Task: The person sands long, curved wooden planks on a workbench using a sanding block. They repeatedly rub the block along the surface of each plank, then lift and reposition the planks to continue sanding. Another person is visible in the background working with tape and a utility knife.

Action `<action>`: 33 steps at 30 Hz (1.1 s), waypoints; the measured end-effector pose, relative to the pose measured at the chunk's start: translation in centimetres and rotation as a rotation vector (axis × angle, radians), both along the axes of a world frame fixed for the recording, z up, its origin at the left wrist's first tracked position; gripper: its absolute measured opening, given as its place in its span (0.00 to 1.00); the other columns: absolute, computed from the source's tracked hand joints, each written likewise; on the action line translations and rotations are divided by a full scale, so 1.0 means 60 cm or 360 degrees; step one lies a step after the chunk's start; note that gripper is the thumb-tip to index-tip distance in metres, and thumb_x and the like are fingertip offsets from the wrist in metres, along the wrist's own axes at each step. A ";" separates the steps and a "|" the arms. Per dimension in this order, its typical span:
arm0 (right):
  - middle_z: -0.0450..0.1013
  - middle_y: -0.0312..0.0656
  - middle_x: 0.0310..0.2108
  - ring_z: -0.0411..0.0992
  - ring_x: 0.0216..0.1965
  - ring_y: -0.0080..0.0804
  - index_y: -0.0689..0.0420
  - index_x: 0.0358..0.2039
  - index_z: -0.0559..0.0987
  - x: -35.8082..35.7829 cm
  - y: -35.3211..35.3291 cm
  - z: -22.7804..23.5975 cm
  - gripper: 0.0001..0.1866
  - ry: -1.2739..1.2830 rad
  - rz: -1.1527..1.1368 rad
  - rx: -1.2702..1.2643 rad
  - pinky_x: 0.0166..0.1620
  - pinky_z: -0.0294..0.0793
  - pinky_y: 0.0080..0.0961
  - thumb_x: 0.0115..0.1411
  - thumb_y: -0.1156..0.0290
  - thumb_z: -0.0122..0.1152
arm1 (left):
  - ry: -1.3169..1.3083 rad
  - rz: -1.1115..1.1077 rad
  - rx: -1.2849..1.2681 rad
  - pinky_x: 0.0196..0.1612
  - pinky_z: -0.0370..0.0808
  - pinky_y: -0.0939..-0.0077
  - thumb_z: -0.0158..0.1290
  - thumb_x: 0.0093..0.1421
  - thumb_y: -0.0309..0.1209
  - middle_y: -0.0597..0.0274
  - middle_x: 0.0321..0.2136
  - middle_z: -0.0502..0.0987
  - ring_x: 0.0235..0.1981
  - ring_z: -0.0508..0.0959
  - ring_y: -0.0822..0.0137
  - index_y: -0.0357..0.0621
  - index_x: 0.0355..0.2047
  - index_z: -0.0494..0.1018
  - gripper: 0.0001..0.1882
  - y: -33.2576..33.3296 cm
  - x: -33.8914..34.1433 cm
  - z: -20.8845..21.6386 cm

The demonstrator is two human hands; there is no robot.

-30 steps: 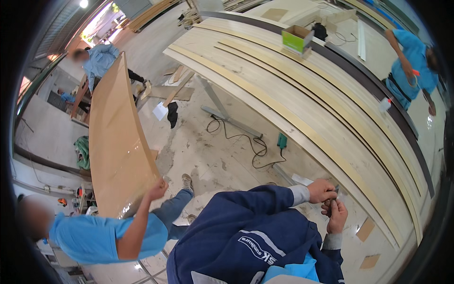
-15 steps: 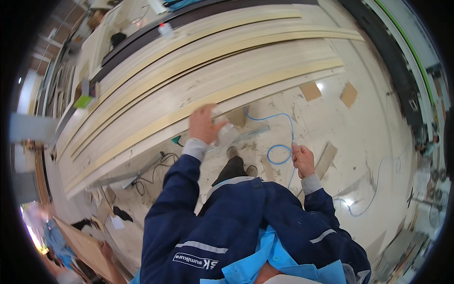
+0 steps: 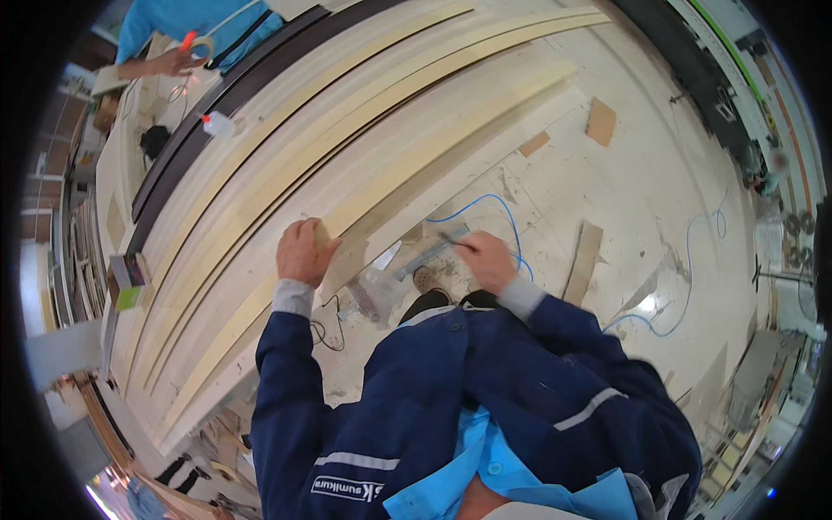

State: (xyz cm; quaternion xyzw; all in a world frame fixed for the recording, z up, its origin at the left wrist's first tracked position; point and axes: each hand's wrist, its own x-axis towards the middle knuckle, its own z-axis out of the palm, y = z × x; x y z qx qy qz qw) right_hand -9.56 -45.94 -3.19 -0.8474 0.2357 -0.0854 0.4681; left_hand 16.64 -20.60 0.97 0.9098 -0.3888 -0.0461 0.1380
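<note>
My left hand rests on the near pale-yellow strip, fingers together and thumb held apart. This strip lies along a long light board whose near edge runs in front of me. Just past that edge, my right hand is closed around a thin dark pen-like tool; its tip points left toward the board, and its exact kind is unclear. Farther across are more long yellow strips, lying roughly parallel. Crumpled clear plastic lies below the board edge, near my feet.
A white bottle with a red cap stands near a dark rail. Beyond it, a person in blue has a hand by a tape roll. Blue tubing and cardboard pieces lie on the floor.
My left hand has moved left and down onto the strip, away from the clear plastic. My right hand has moved left toward the board. A person has come into view at the top left.
</note>
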 end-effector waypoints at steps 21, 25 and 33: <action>0.79 0.48 0.34 0.78 0.37 0.41 0.60 0.38 0.80 -0.098 -0.759 -0.009 0.14 0.0156 -0.1329 -0.0462 0.43 0.75 0.33 0.54 0.65 0.57 | -0.0252 0.0175 0.0361 0.54 0.67 0.54 0.44 0.67 0.48 0.48 0.46 0.75 0.49 0.73 0.49 0.47 0.43 0.75 0.20 0.004 0.025 -0.016; 0.79 0.45 0.31 0.78 0.33 0.33 0.58 0.39 0.81 0.005 -0.758 0.019 0.13 -0.0089 -0.1093 -0.0452 0.39 0.75 0.30 0.54 0.67 0.59 | -0.0087 0.0724 0.0253 0.66 0.52 0.49 0.42 0.67 0.53 0.44 0.64 0.57 0.66 0.56 0.48 0.46 0.61 0.63 0.30 -0.045 0.034 -0.053; 0.76 0.47 0.36 0.75 0.40 0.44 0.53 0.41 0.80 0.190 -0.768 -0.022 0.12 0.0154 -0.0716 -0.0942 0.44 0.74 0.37 0.57 0.68 0.55 | -0.0181 0.1185 0.0392 0.69 0.45 0.52 0.40 0.65 0.54 0.51 0.69 0.52 0.70 0.50 0.54 0.49 0.67 0.57 0.35 -0.121 0.013 -0.120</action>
